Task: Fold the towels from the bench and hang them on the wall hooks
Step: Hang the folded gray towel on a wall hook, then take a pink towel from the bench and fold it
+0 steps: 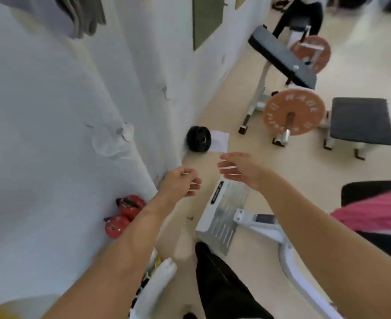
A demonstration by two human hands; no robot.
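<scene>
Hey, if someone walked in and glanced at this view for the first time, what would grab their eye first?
Probably the two bare forearms reaching out mid-frame, the left hand and right hand both empty with relaxed fingers, above the floor beside the white wall. Next, the orange weight plate on the rack at right, and the red kettlebells at the foot of the wall. A pink towel lies at the right edge.

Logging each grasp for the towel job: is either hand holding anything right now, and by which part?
Nothing is held. The left hand and right hand are both out in front with loose fingers, empty. The pink towel lies untouched at the right.
</scene>
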